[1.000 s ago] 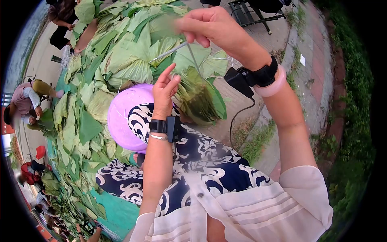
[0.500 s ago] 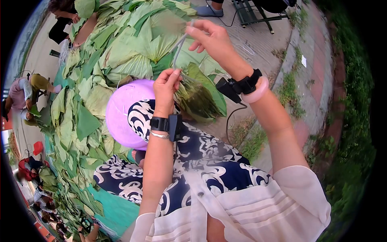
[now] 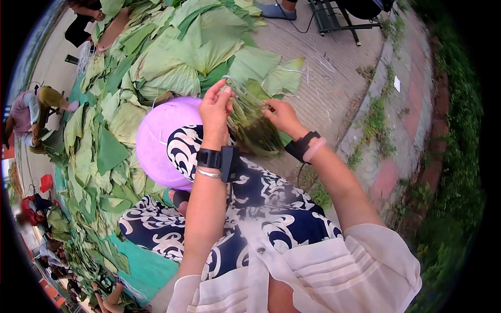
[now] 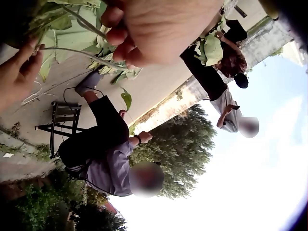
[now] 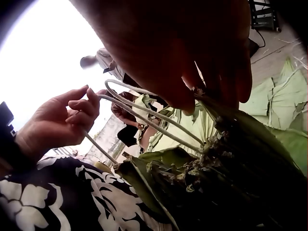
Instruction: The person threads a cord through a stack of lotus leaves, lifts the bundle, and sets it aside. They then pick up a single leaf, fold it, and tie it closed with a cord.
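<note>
1. Cord (image 5: 149,111) ran in loops between the top of the leaf bundle (image 3: 255,128) and the left hand (image 3: 214,112), whose grip was a narrow fingertip pinch on it; if that pinch had slackened, the loop could have slid back towards the leaves.
2. Right hand (image 3: 284,117) had its grip closed on the bundle's upper edge; a sharp tug there might have torn a leaf, since the edges looked ragged and thin.
3. Leaf bundle sat between the leaf heap (image 3: 151,73) and the kerb edge of the pavement (image 3: 334,94); whether the pavement bore its weight could not be told; if it hung, a lost hold might have let it drop or splay.
4. Strands lay close together above crumpled stubs; an uneven pull could have twisted or snagged them.
</note>
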### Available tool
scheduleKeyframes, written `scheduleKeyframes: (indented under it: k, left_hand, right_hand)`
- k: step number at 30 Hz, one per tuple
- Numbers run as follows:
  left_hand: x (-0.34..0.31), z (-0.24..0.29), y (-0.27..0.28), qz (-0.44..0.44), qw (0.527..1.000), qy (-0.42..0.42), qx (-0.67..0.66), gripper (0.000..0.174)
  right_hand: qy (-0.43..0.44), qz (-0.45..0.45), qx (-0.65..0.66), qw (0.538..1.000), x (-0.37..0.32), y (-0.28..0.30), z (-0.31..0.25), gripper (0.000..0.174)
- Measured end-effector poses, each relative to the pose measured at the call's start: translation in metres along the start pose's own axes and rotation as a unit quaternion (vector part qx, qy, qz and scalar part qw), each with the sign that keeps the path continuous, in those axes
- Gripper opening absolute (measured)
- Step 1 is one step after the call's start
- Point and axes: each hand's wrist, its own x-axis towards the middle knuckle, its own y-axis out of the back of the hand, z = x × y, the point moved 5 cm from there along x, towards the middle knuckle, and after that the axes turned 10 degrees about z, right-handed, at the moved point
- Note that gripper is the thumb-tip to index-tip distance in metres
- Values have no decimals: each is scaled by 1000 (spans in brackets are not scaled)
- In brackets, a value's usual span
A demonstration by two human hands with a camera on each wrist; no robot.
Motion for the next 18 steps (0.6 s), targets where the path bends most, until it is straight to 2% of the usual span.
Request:
scheduleKeyframes:
  k: [4, 8, 12, 13, 16, 18]
  left_hand:
    - [5, 3, 19, 100, 994, -29, 7, 26]
    - [9, 6, 39, 187, 978, -93, 27, 19]
    - [13, -1, 44, 200, 965, -134, 102, 19]
    - [23, -6, 47, 193, 943, -192, 193, 18]
    - [32, -35, 36, 82, 925, -157, 335, 17]
    - [27, -44, 22, 28, 868, -190, 458, 18]
  right_hand:
    - [-28, 24, 18, 999, 6, -2, 17, 32]
    - [-67, 47, 94, 992, 13, 0, 42, 28]
    - [-188, 66, 216, 956, 12, -9, 57, 24]
    - [-209, 69, 232, 947, 12, -9, 54, 24]
    - [-247, 57, 261, 932, 11, -13, 47, 21]
    - [-255, 52, 282, 924, 10, -18, 45, 22]
